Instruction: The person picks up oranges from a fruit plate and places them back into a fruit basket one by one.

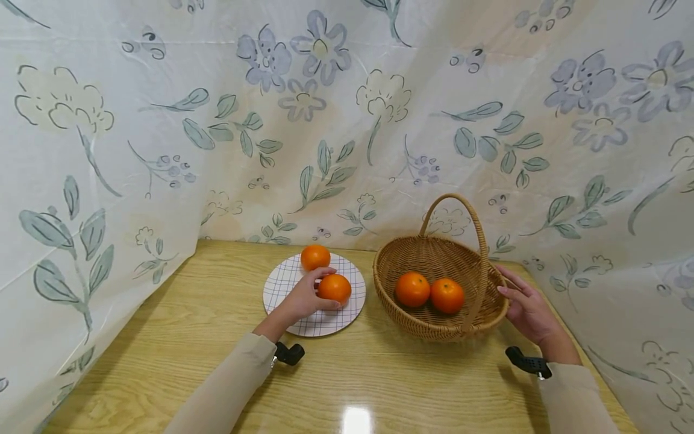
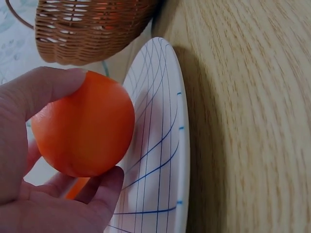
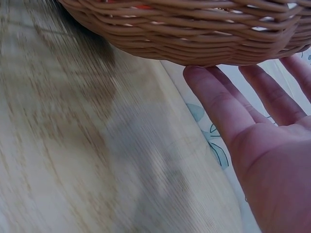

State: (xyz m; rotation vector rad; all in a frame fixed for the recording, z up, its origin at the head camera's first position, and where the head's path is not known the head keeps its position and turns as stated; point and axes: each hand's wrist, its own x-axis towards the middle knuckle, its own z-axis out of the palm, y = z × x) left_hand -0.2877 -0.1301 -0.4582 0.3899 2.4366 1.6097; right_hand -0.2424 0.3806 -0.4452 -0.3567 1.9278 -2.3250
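My left hand grips an orange over a round white plate with a blue grid pattern. In the left wrist view, the thumb and fingers lie around that orange; whether it touches the plate I cannot tell. Behind it on the plate sits a second orange. A brown wicker basket with a tall handle stands to the right, holding two oranges. My right hand touches the basket's right side. In the right wrist view, its extended fingertips meet the woven wall.
Everything stands on a light wooden table. A floral cloth hangs behind the table and along both sides, close to the basket and the right hand. Each wrist wears a black camera mount.
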